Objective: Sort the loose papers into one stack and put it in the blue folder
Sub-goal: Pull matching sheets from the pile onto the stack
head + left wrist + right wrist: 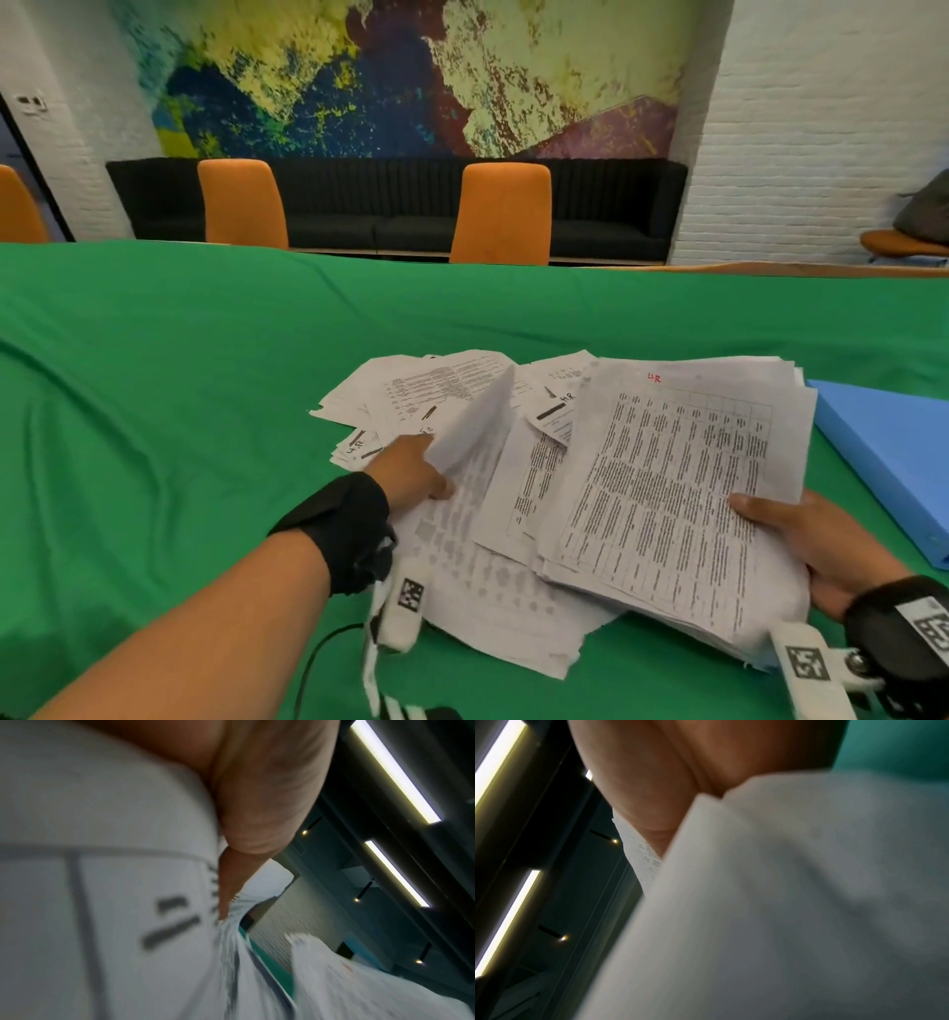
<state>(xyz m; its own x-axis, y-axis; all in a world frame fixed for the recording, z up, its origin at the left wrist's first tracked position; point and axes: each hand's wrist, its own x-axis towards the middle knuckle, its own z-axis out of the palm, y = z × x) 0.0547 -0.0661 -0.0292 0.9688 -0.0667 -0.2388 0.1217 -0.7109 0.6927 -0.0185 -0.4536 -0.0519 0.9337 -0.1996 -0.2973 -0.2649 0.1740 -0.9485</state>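
Loose papers are being gathered on the green worktop [154, 360], with the blue folder waiting at the right.

At the left, a curling sheet [477, 431] is pinched and lifted at its edge by the left hand [411, 475], apparently so that it can be drawn off the scattered papers [436, 390] lying flat behind it. In the middle, more sheets are fanned unevenly on the worktop. To the right, a thick stack [667, 493] is clamped by the right hand [816, 545], thumb on top and fingers beneath, and is tilted up, probably to receive further sheets. Furthest right, just beside the stack, the blue folder [893, 452] lies closed; nothing has been filed yet.
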